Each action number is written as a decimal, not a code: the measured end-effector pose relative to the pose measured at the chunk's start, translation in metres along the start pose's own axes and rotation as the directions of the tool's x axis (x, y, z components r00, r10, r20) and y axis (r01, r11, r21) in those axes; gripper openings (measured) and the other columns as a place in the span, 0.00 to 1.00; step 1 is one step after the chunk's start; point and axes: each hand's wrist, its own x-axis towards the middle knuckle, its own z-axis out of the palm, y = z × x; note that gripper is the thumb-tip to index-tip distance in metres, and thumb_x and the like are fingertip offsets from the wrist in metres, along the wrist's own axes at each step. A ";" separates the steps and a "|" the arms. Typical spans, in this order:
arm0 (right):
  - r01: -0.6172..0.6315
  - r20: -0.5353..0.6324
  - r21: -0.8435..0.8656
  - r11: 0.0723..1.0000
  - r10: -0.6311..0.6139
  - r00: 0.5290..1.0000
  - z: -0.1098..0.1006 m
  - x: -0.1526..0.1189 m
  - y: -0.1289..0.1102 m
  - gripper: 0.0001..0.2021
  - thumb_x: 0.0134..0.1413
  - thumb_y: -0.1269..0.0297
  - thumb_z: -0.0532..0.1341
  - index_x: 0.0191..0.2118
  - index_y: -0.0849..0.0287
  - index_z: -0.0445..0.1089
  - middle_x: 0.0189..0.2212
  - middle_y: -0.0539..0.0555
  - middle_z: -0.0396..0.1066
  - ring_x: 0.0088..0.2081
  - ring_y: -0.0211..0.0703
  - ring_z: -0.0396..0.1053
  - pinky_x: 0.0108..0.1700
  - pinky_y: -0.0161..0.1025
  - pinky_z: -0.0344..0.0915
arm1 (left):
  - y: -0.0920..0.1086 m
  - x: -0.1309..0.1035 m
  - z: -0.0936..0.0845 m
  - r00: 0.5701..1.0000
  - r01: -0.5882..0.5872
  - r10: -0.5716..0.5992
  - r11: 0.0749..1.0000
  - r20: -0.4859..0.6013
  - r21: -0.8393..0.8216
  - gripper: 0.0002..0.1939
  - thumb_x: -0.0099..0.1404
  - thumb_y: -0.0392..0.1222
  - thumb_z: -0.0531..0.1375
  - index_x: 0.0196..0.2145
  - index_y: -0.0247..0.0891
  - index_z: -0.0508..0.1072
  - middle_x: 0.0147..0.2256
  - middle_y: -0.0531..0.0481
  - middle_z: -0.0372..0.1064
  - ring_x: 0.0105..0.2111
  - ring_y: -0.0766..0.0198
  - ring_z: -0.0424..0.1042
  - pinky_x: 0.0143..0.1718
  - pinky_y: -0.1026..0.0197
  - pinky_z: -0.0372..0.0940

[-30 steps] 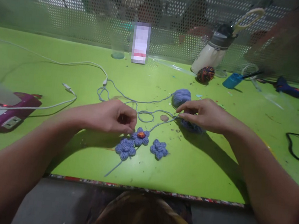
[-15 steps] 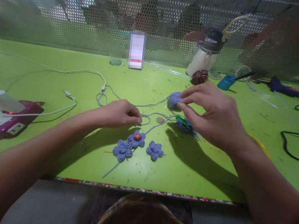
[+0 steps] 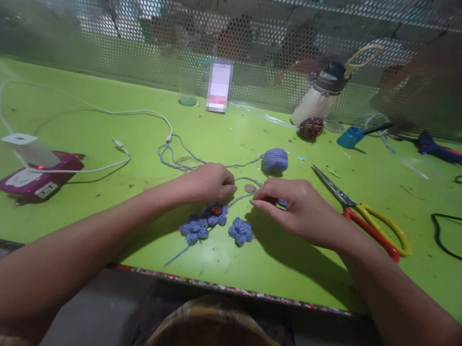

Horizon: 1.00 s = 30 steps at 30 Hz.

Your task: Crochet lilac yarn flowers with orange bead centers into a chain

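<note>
Head view: left hand (image 3: 215,183) and right hand (image 3: 293,204) close fingertips beside the thin blue yarn strand (image 3: 240,199); actual grip cannot be confirmed. The red-centred blue crocheted flower (image 3: 221,217) lies near the left. Light tension should limit tangling.

The left hand (image 3: 212,185) partly hides the blue crocheted flower with the orange-red centre (image 3: 216,214), and whether its fingertips grip the thin blue-grey yarn (image 3: 241,199) cannot be told. The right hand (image 3: 289,204) covers most of a blue item (image 3: 282,203) beneath it. Pixelation blurs the upright white phone-like rectangle (image 3: 219,86), and the right edge cuts off the black cable (image 3: 453,218).
</note>
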 end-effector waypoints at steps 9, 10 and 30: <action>0.007 0.175 0.010 1.000 -0.009 0.985 0.009 -0.003 -0.002 0.11 0.61 0.66 0.57 0.32 0.60 0.75 0.30 0.55 0.72 0.33 0.42 0.69 0.36 0.38 0.62 | -0.005 -0.006 0.007 0.999 -0.011 0.009 0.999 -0.037 -0.050 0.17 0.62 0.48 0.53 0.24 0.36 0.75 0.20 0.51 0.68 0.21 0.65 0.62 0.24 0.62 0.51; 0.008 0.195 0.010 1.000 -0.010 0.981 0.009 -0.003 -0.002 0.11 0.62 0.64 0.57 0.33 0.60 0.75 0.30 0.55 0.72 0.34 0.43 0.69 0.37 0.38 0.62 | -0.005 -0.006 0.007 0.999 -0.015 0.013 0.998 -0.035 -0.056 0.17 0.62 0.49 0.53 0.24 0.36 0.74 0.20 0.50 0.69 0.21 0.65 0.62 0.25 0.61 0.51; -0.105 0.233 -0.061 0.993 0.117 0.966 0.026 -0.003 -0.011 0.08 0.59 0.66 0.57 0.31 0.61 0.71 0.28 0.54 0.70 0.29 0.40 0.63 0.32 0.37 0.56 | -0.012 -0.004 0.006 0.996 0.031 -0.039 0.993 -0.078 -0.110 0.19 0.66 0.48 0.49 0.27 0.36 0.73 0.25 0.46 0.71 0.25 0.62 0.65 0.28 0.61 0.55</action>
